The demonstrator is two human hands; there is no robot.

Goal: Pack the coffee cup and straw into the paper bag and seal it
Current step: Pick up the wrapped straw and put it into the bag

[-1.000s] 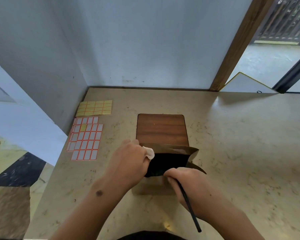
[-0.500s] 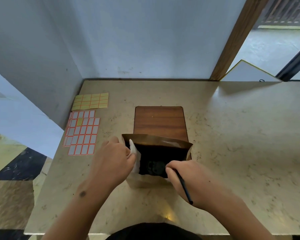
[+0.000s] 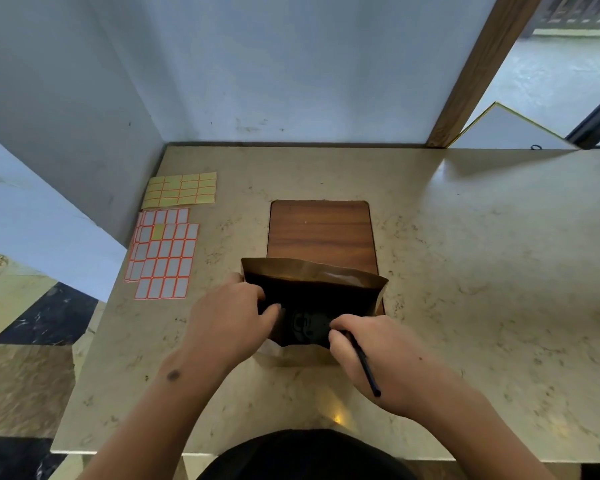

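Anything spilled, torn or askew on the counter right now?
Nothing spilled or torn. The paper bag stands open, a dark lid visible inside; the right hand holds the straw, not yet packed.

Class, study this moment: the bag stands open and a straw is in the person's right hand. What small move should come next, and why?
Probably slide the black straw down into the open paper bag beside the cup lid. The cup already sits inside, the left hand holds the mouth open, and the right hand grips the straw at the rim.

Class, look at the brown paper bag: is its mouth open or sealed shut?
Open. The brown paper bag's rim is spread wide, showing a dark interior with a black round lid inside.
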